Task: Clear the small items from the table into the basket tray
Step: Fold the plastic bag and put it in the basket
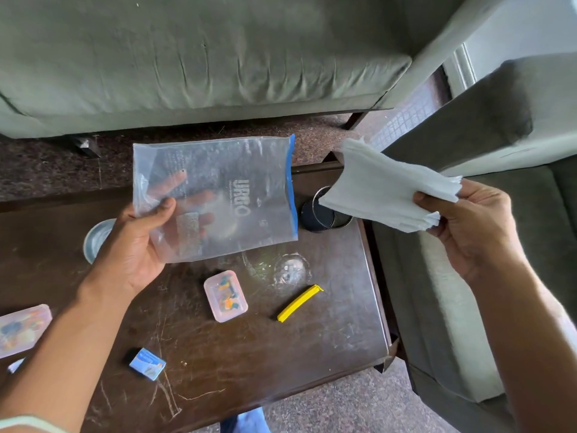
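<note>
Both forearms are reaching in from the bottom edge over a dark, scratched wooden table. Gripping the lower-left corner of a clear zip bag, the left hand is pressing its thumb on the near face while its fingers are showing through the plastic behind; the bag is hanging above the table with its blue-sealed mouth turned to the right. Pinching the near end of a stack of white tissues between thumb and fingers, the right hand is holding it in the air just beside the bag's mouth, apart from it, over the table's right edge. A black mesh cup is lying beneath the tissues on the table. Nearer, a small pink lidded box, a yellow clip and a small blue packet are lying well apart on the wood. Another pink box is sitting at the left edge, and a round metal dish is peeking out behind the left wrist. No basket tray is showing in this view.
</note>
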The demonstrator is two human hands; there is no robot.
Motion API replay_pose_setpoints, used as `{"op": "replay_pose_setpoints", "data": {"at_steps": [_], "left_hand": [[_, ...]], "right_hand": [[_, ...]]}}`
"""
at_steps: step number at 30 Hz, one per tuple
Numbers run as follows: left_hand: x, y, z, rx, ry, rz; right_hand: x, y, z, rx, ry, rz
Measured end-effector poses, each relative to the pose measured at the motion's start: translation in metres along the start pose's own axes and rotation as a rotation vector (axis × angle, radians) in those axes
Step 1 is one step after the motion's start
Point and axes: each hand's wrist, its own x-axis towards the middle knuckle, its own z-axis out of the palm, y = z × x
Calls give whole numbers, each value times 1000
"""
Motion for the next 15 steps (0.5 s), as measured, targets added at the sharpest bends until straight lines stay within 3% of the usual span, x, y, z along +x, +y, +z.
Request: {"op": "replay_pose_setpoints", "data": {"at_steps": [15], "left_hand": [[3,-5,13,20,1,1]], "right_hand": [[27,39,29,-583,165,-10]]}}
